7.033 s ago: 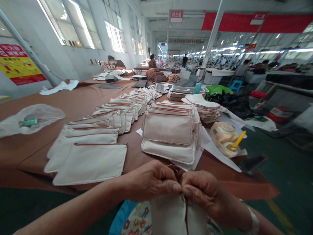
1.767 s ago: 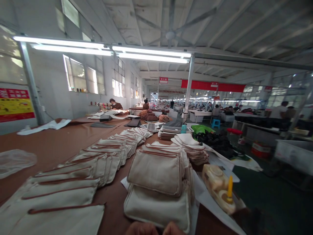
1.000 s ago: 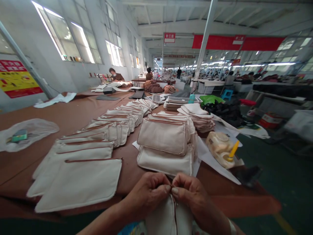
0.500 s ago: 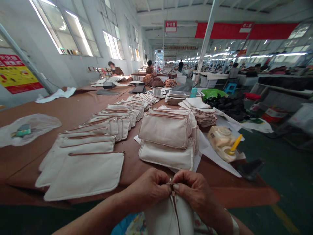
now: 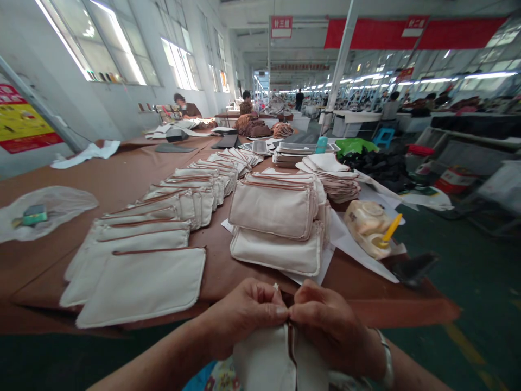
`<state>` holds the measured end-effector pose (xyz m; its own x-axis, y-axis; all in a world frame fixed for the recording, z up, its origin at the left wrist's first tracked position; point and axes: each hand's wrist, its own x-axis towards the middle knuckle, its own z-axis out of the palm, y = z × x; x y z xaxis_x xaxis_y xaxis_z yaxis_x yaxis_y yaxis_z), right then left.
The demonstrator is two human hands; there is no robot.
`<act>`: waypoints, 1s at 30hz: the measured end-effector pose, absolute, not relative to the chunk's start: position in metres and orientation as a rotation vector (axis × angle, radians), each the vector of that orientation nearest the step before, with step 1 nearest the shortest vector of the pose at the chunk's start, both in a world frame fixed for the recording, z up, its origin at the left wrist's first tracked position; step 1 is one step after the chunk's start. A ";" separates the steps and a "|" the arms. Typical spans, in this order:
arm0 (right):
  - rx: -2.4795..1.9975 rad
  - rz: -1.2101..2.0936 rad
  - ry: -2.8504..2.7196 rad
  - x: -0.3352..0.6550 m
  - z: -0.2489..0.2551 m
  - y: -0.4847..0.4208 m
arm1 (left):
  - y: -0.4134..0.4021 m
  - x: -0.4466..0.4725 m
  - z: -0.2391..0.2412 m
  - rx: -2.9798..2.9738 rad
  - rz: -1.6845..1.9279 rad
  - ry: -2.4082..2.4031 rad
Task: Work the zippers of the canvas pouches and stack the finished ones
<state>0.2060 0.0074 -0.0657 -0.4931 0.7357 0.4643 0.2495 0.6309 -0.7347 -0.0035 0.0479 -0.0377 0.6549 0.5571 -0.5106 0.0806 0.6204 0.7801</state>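
A white fabric pouch with a brown-edged opening hangs upright between my hands, close to my body at the table's front edge. My left hand pinches the top end of that opening between thumb and fingers. Right beside it, my right hand is closed at the same end, its thumb meeting my left thumb. What lies between the fingertips is mostly hidden, though a small pale tip shows above my left fingers. Similar pouches lie in an overlapping row to the left and in a stack just beyond my hands.
A brown-covered table spreads out ahead. On its right stand a cream plastic container with a yellow stick, a dark object at the edge, and another pile of pieces. A plastic bag lies far left. People sit farther back.
My right hand has turned and curled its fingers in more tightly, against my left thumb. The pouch stays between my hands, and the view has tilted slightly down.
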 end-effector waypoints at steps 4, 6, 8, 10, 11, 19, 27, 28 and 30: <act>-0.798 0.944 -1.853 0.206 -0.068 -0.001 | 0.049 -0.009 -0.036 1.001 0.322 0.753; -0.940 1.135 -1.625 0.204 -0.066 -0.003 | 0.050 -0.011 -0.033 1.095 0.340 0.704; -1.047 1.306 -1.454 0.203 -0.062 -0.001 | 0.052 -0.013 -0.029 1.178 0.347 0.659; -1.060 1.428 -1.430 0.203 -0.056 0.002 | 0.052 -0.013 -0.026 1.213 0.340 0.620; -1.044 1.480 -1.465 0.203 -0.053 0.004 | 0.052 -0.013 -0.025 1.219 0.338 0.608; -0.906 1.362 -1.695 0.196 -0.063 0.004 | 0.045 -0.007 -0.028 1.110 0.379 0.585; -0.875 1.483 -1.636 0.208 -0.065 0.020 | 0.053 -0.008 -0.031 1.344 0.365 0.569; -0.865 1.457 -1.688 0.209 -0.058 0.022 | 0.053 -0.008 -0.029 1.387 0.364 0.572; -0.864 1.401 -1.800 0.209 -0.047 0.024 | 0.055 -0.008 -0.026 1.475 0.370 0.600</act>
<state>0.2088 0.0242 -0.0473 -0.5421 0.8320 0.1182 0.0894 0.1970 -0.9763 -0.0080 0.0547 -0.0261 0.8021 0.5783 -0.1491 0.1266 0.0793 0.9888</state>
